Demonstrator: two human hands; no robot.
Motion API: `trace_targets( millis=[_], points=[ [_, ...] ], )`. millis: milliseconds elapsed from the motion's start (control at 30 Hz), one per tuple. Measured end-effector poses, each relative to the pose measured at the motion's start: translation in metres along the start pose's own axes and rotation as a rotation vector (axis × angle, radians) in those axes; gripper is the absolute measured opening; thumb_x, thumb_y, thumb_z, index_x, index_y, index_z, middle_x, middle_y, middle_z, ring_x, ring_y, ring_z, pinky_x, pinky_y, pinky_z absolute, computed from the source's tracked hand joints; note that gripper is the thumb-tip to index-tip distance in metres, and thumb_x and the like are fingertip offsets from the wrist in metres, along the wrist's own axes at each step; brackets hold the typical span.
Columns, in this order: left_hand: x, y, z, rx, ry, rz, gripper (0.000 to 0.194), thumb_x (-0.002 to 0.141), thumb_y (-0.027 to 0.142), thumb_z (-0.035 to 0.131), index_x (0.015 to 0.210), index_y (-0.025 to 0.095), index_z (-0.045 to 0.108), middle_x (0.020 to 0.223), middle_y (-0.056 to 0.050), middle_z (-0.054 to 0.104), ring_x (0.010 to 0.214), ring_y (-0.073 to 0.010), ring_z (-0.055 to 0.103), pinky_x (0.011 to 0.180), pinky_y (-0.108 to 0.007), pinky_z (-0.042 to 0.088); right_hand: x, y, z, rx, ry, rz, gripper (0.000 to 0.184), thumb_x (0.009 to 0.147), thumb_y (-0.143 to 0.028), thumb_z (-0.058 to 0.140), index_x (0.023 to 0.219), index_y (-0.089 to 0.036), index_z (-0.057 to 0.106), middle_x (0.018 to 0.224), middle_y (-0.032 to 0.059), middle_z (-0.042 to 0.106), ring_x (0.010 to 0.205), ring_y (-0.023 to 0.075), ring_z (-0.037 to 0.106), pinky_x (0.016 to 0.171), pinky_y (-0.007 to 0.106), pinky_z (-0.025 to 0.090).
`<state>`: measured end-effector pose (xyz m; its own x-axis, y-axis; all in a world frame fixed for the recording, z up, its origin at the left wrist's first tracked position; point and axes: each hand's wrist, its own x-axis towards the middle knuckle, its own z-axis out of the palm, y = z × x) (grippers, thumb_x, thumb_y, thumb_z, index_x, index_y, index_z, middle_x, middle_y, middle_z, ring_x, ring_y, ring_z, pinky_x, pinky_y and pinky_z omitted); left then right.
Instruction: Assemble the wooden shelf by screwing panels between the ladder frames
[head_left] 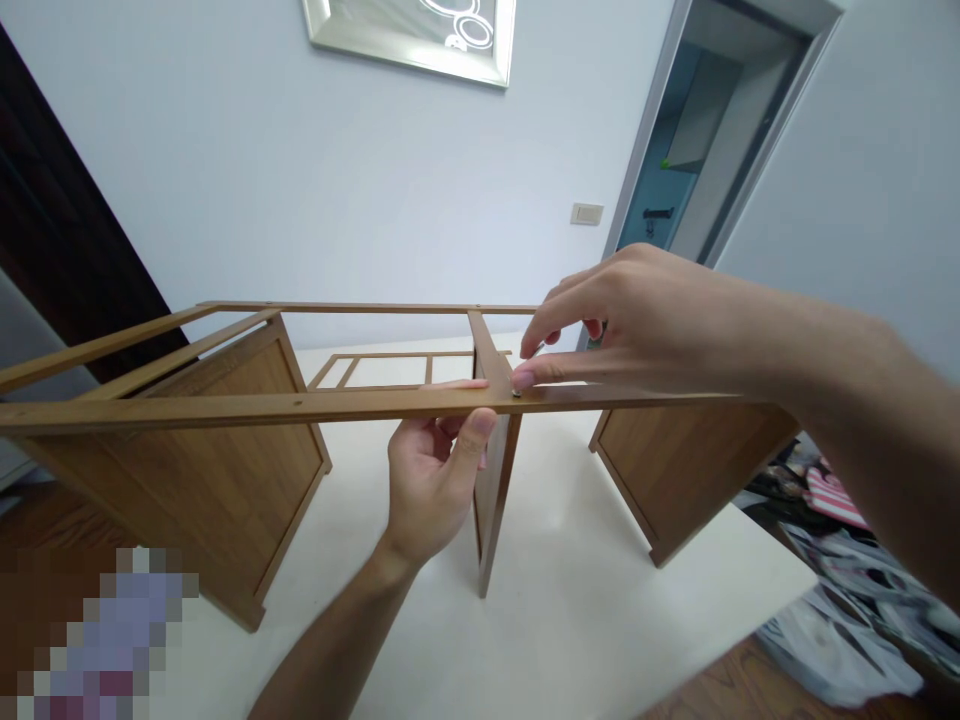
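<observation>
A wooden frame with upright panels stands on a white table. My left hand (435, 480) is closed around its front rail (225, 409), thumb in front, just left of where the middle panel (498, 500) meets the rail. A small metal screw (516, 392) sits at that joint. My right hand (637, 320) reaches in from the right above the rail, with thumb and forefinger bent together in a pinch at the screw. How deep the screw sits cannot be made out. A crossbar (487, 345) runs back from the joint to the rear rail (375, 307).
Side panels stand at the left (247, 470) and the right (675, 470). A slim wooden frame (390, 386) lies farther back on the white tabletop (585, 620). Plastic bags (840, 640) are heaped on the floor at right. The wall and a doorway are behind.
</observation>
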<state>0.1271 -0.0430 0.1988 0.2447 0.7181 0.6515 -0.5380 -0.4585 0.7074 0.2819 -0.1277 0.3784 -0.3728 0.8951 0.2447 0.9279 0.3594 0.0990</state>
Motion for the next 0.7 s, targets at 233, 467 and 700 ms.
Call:
trace_targets(
  millis=[233,467,700],
  points=[
    [0.001,0.003,0.001,-0.007,-0.009,-0.014,0.026,0.095,0.041,0.072,0.109,0.020,0.070,0.066,0.007,0.055,0.053,-0.0050,0.052,0.053,-0.018,0.045,0.001,0.005,0.004,-0.024,0.018,-0.079,0.041,0.098,-0.058,0.061,0.089,-0.022,0.079,0.084,0.0033,0.071,0.061,0.0119,0.054,0.064,0.030,0.036],
    [0.002,0.007,-0.002,0.030,-0.041,-0.012,0.026,0.095,0.040,0.072,0.111,0.020,0.069,0.068,0.005,0.056,0.056,-0.0066,0.051,0.055,-0.019,0.046,0.002,0.003,-0.001,-0.002,-0.059,0.043,0.044,0.095,-0.062,0.062,0.077,-0.022,0.072,0.068,0.0008,0.064,0.057,0.0121,0.047,0.058,0.031,0.031],
    [0.001,0.007,-0.001,0.041,-0.024,0.007,0.029,0.095,0.041,0.071,0.114,0.019,0.069,0.082,-0.001,0.067,0.062,-0.0088,0.056,0.059,-0.021,0.050,-0.001,-0.025,0.003,-0.001,-0.020,0.213,0.035,0.093,-0.048,0.066,0.069,-0.023,0.068,0.052,0.0017,0.048,0.059,0.0170,0.046,0.057,0.033,0.030]
  ],
)
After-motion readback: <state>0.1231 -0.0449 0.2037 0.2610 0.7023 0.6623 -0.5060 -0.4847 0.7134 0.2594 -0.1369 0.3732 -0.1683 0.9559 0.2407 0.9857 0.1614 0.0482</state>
